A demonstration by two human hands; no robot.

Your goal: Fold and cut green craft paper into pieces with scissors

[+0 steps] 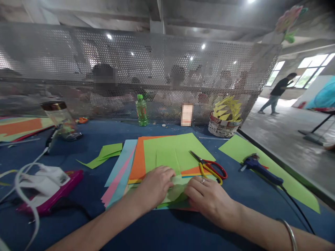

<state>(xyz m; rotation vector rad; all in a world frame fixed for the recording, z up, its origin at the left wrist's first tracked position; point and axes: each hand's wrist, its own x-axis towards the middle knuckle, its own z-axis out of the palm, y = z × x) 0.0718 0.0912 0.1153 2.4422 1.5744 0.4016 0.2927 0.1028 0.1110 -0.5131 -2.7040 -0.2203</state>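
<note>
A light green sheet of paper (167,162) lies in front of me, folded or curled at its near end. My left hand (158,184) has its fingers bent together on that paper's near part, pressing it down. At the same end my right hand (205,198), with a ring on one finger, grips the paper between thumb and curled fingers; the thumb is mostly hidden. Beneath are stacked sheets of orange paper (137,164), blue paper (127,150) and pink paper (116,186). Scissors (210,168) with red and yellow handles rest on the stack just beyond my right hand.
A blue glue gun (261,170) lies on green paper (300,195) at right. Green scraps (107,153), a magenta power strip (54,198) and a jar (61,122) are left. A green bottle (141,111) and basket (224,127) stand before a perforated screen (167,52). A person (281,91) walks beyond.
</note>
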